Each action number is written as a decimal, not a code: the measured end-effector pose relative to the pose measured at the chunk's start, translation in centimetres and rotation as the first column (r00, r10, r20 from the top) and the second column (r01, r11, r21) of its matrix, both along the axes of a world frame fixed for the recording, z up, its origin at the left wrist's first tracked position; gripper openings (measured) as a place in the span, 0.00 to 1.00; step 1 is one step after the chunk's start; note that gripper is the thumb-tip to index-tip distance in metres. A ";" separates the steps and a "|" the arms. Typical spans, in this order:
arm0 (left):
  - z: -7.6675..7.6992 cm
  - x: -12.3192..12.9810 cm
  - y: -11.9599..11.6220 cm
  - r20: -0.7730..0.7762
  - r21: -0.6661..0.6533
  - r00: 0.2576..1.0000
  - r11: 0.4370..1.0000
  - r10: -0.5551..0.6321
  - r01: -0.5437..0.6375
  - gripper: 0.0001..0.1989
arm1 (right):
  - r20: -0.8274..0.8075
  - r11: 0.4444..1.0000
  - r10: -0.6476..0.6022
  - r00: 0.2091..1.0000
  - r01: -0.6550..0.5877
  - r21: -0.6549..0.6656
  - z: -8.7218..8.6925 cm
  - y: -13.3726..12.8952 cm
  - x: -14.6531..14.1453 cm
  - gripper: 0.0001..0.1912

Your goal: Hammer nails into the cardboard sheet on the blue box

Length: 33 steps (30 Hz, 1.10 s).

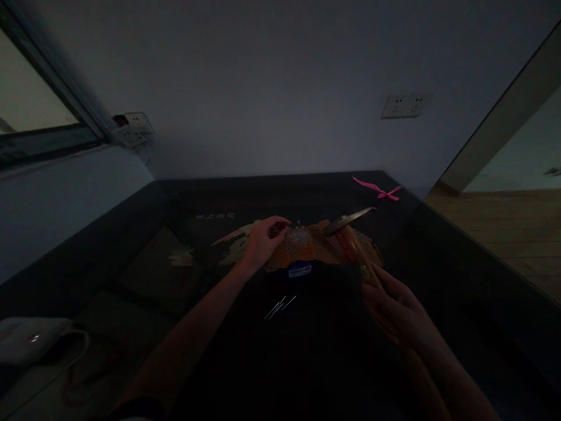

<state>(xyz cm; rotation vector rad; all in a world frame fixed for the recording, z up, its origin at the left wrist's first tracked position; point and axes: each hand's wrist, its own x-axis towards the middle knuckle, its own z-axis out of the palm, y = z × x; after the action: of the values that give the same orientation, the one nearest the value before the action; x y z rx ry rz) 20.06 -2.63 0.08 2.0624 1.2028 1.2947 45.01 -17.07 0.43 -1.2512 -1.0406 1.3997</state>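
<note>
My right hand [397, 304] grips the wooden handle of a hammer [346, 222], whose metal head is raised over the right part of a flat brown piece [302, 245]. That piece has a speckled orange and yellow surface and lies on the dark tabletop. At its left end is my left hand [263, 240], thumb and forefinger brought together; what they pinch is too small and dim to make out. Close to my body, just below the piece, is a blue label or packet [300, 270] with white print. Several thin shiny nail-like slivers [280, 307] show against the black area nearer me.
A pink ribbon [381, 192] lies at the back right of the dark table [263, 187]. White device with a cable [35, 339] sits at the lower left. Sockets [403, 106] are on the wall behind, and a window [39, 88] is at the left. The room is dim.
</note>
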 end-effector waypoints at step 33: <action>-1.2 -0.3 0.5 -0.028 -0.115 1.000 0.993 0.004 -0.008 0.05 | 0.362 0.914 0.341 0.868 -0.396 0.090 8.1 4.1 -3.5 0.33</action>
<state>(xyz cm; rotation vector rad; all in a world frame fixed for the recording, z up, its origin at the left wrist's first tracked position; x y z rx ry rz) 19.79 -2.13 -1.12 2.0016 1.2661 1.1744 41.54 -13.02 8.54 -1.2411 -1.6745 1.3696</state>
